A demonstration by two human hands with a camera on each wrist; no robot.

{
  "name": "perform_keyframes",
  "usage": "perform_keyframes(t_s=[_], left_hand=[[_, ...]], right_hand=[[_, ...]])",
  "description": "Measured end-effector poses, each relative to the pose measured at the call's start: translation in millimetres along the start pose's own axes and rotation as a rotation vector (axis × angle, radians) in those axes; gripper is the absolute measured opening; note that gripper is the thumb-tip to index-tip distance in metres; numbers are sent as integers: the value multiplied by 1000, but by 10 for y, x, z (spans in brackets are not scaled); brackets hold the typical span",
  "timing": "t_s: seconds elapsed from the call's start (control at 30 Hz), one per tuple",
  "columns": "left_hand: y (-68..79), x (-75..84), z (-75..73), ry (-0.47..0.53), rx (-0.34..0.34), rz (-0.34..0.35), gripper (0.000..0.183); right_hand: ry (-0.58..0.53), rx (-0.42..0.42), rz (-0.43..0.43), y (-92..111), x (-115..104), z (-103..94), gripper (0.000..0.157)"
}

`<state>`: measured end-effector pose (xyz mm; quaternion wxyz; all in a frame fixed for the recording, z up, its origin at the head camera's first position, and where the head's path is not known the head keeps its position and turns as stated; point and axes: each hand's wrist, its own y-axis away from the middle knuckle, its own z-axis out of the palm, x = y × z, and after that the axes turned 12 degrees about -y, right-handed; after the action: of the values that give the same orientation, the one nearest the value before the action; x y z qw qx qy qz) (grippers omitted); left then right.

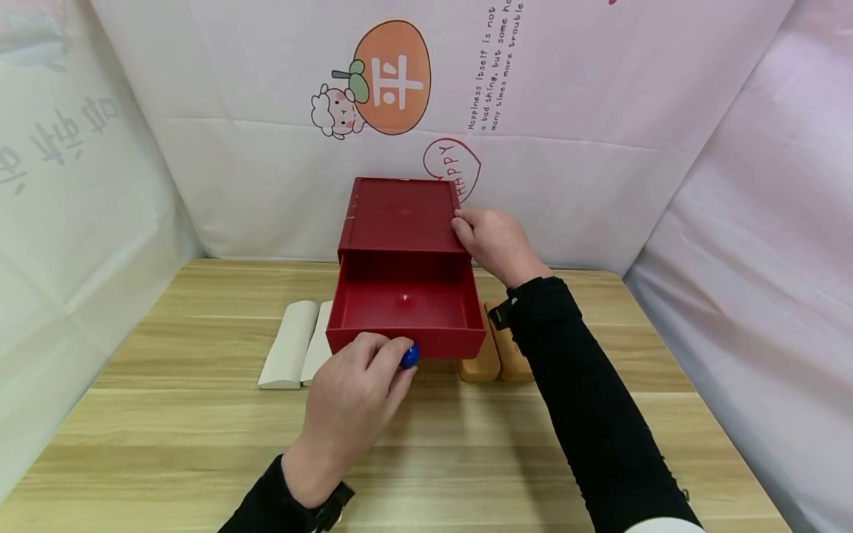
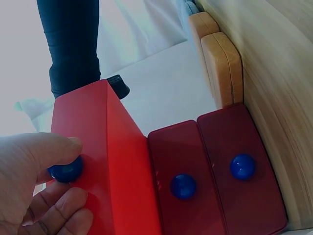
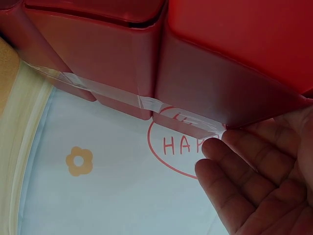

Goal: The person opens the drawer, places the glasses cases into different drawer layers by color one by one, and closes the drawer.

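Note:
A stack of red drawers (image 1: 403,215) stands against the back cloth, its top drawer (image 1: 405,300) pulled out with nothing visible inside. My left hand (image 1: 356,400) pinches the round blue knob (image 1: 409,357) on that drawer's front between thumb and fingers. Below, in the left wrist view, two lower drawers are closed, with a blue knob on the middle drawer (image 2: 172,166) and another on the bottom drawer (image 2: 234,142). My right hand (image 1: 493,240) rests against the stack's upper right edge. In the right wrist view, its fingers (image 3: 234,166) are fairly straight along the side, near clear tape (image 3: 107,93).
Tan rounded wooden pieces (image 1: 478,363) sit right of the drawers, partly behind my right sleeve. Pale curved-top pieces (image 1: 288,348) lie on the left. White printed cloth (image 1: 266,185) walls in the wooden tabletop (image 1: 186,414) at the back and sides.

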<state>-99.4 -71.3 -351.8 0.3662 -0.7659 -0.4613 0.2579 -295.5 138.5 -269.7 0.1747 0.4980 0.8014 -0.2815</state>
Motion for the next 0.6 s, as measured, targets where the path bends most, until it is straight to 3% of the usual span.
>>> perform_keyframes(t_s=[0.6], left_hand=[[36, 23, -17, 12, 43, 0, 31]], right_hand=[[-4, -4, 14, 6, -1, -1, 45]])
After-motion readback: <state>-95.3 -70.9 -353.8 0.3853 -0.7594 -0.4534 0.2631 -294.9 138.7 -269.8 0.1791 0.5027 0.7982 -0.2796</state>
